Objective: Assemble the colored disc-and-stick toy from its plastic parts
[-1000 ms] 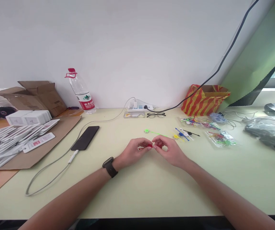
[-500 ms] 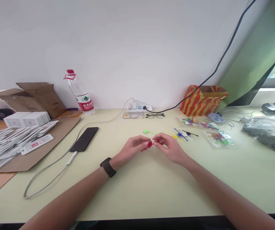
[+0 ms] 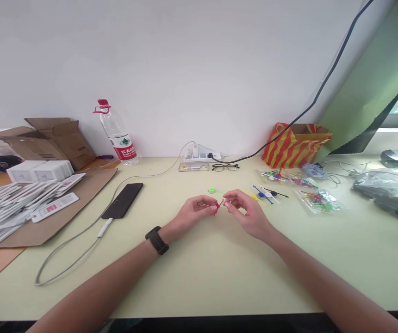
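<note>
Over the middle of the pale green table [image 3: 220,273], both my hands pinch a small red plastic tie [image 3: 217,206]. My left hand [image 3: 195,215], with a black watch on its wrist, is closed on the tie's left end. My right hand [image 3: 249,213] is closed on its right end, fingertips nearly touching the left ones. Just behind the hands lie a green tie with a round head [image 3: 212,190] and several loose ties in yellow, blue, white and black [image 3: 264,193].
A black phone [image 3: 123,200] on a grey cable lies to the left, beside cardboard with white card packs [image 3: 18,199], boxes and a water bottle [image 3: 117,134]. At the wall are a power strip [image 3: 199,156], glasses [image 3: 225,167] and a striped bag [image 3: 294,144]. Bags of ties [image 3: 319,201] sit right.
The red tie has turned from lying sideways to hanging more upright between my fingertips. Both hands have lifted slightly and stayed together.
</note>
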`<state>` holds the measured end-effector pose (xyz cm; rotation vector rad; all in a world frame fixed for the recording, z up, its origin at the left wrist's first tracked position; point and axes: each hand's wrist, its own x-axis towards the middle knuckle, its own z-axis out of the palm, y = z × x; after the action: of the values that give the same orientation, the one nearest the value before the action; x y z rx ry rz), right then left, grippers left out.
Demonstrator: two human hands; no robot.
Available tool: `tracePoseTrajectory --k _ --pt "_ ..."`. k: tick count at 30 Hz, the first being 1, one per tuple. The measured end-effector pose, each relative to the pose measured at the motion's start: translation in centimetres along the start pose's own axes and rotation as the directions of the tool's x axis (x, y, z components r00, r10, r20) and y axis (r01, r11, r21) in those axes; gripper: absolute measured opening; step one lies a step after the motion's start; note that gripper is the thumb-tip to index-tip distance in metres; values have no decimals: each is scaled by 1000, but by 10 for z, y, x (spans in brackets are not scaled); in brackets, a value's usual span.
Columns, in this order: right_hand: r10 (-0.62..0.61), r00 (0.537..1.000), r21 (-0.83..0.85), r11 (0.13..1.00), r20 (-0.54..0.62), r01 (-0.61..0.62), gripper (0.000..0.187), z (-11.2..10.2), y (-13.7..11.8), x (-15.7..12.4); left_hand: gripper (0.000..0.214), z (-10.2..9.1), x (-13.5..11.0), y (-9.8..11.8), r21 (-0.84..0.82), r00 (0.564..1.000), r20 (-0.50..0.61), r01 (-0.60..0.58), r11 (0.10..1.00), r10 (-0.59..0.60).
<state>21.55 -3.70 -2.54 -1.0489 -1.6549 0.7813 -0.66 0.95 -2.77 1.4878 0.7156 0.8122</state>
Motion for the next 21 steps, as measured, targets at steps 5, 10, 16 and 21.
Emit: tracePoseTrajectory --k 5,10,16,21 --pt "-1 1000 2 1000 -26 1 25 -1 -2 -1 30 -3 2 -3 -21 999 -21 -29 999 28" --pt "79 996 51 996 -39 -77 31 -5 -7 -1 29 -3 2 -1 -63 998 -41 -49 997 47" --pt "94 995 92 992 -39 -91 41 -1 -6 -2 28 -3 2 0 -86 999 -31 -48 995 45" --pt "120 986 91 990 -118 -110 71 4 -4 -2 27 -2 1 4 -42 997 -55 -50 998 47"
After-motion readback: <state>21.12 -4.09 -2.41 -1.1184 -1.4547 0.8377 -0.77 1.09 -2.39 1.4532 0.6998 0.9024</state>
